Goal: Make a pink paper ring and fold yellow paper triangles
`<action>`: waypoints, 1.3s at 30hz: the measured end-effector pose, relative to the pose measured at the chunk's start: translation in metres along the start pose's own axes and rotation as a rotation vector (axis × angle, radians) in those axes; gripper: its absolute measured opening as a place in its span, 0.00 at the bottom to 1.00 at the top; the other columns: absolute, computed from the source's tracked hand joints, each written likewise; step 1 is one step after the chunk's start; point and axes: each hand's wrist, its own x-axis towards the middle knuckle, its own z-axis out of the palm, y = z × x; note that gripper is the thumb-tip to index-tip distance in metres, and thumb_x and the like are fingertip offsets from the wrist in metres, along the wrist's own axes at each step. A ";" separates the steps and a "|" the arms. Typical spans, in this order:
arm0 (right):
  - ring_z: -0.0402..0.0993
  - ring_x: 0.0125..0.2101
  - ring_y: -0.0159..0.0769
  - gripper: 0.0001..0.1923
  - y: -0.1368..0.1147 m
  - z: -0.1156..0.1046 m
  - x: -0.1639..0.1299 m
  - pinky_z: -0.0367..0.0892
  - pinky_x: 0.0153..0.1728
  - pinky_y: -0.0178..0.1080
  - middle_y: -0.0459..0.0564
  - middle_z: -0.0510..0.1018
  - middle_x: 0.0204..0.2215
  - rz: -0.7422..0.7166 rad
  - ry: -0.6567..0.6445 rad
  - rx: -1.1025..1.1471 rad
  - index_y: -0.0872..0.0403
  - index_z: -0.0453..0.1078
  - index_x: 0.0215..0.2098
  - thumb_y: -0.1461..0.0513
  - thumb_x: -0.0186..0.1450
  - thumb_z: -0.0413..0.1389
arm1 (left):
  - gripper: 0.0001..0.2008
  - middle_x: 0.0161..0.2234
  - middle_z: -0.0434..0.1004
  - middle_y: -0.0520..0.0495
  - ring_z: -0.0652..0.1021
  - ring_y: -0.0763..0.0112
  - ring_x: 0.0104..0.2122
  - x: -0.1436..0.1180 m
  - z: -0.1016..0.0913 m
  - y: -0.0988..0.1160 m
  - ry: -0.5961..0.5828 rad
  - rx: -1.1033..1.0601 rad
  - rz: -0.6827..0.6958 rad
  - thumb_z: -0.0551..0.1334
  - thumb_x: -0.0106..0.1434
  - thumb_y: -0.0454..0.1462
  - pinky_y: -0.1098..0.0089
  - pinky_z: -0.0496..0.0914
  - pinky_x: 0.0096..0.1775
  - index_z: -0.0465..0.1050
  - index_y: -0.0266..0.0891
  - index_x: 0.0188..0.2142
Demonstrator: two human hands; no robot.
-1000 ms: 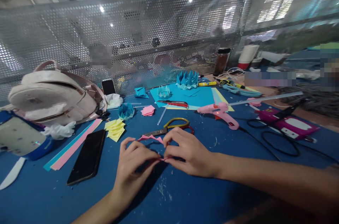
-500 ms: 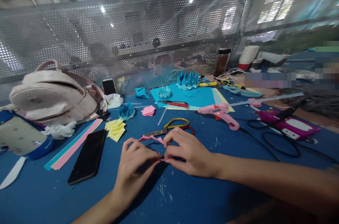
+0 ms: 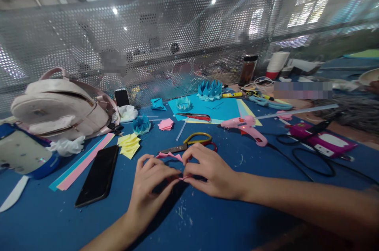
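Both grips, your left hand (image 3: pixel 149 182) and right hand (image 3: pixel 211 172), stay pinched on the small folded pink paper piece (image 3: pixel 171 157) near the blue desk's (image 3: pixel 207 223) front edge; nothing has shifted, so the fold holds.

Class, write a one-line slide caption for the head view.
Left hand and right hand pinch a folded pink paper piece on the blue table, beside yellow-handled scissors.

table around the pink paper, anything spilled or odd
Small paper scraps lie scattered on the blue table near the left hand and right hand pinching the pink paper. Nothing looks damaged.
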 end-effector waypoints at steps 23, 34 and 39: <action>0.67 0.46 0.40 0.02 0.003 0.000 0.000 0.64 0.45 0.42 0.51 0.71 0.42 0.137 -0.008 0.175 0.53 0.72 0.35 0.65 0.66 0.61 | 0.04 0.33 0.78 0.52 0.74 0.65 0.36 -0.003 0.003 -0.006 -0.012 -0.038 -0.075 0.63 0.70 0.37 0.60 0.58 0.46 0.75 0.44 0.37; 0.66 0.44 0.38 0.04 0.002 0.001 0.001 0.63 0.45 0.41 0.49 0.70 0.41 0.160 -0.012 0.237 0.54 0.71 0.33 0.67 0.64 0.62 | 0.07 0.32 0.79 0.56 0.74 0.68 0.34 -0.003 0.004 -0.007 -0.043 -0.059 -0.085 0.66 0.65 0.31 0.61 0.57 0.46 0.73 0.44 0.34; 0.66 0.44 0.36 0.07 -0.004 0.000 0.003 0.64 0.46 0.40 0.48 0.68 0.40 0.255 -0.045 0.362 0.55 0.69 0.30 0.69 0.63 0.62 | 0.06 0.31 0.77 0.55 0.74 0.67 0.34 -0.003 0.005 -0.007 -0.060 -0.064 -0.074 0.66 0.66 0.31 0.60 0.57 0.47 0.73 0.43 0.33</action>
